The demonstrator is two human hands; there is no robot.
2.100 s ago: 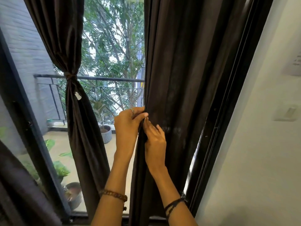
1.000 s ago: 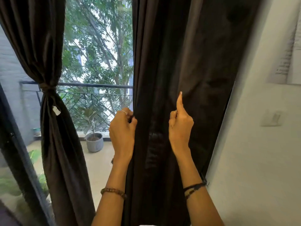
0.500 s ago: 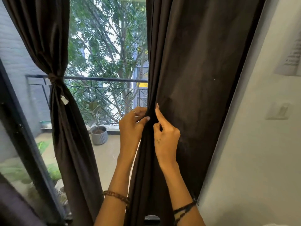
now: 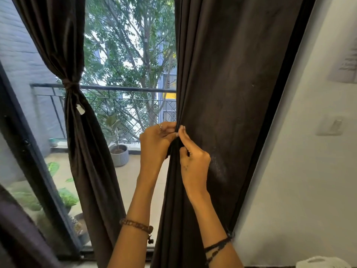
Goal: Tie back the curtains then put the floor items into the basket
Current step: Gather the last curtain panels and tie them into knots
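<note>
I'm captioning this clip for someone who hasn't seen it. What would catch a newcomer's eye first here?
First, the two hands at centre: the left hand and the right hand pinch the inner edge of the dark right curtain, which hangs loose. Next, the left curtain, already cinched by a tie. Between them, green trees beyond the balcony railing.

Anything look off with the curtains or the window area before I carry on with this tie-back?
Nothing looks damaged or spilled. The left curtain is already tied at its waist, with a small white tag hanging just below the knot. The right curtain hangs untied; left hand and right hand pinch its inner edge.
</note>
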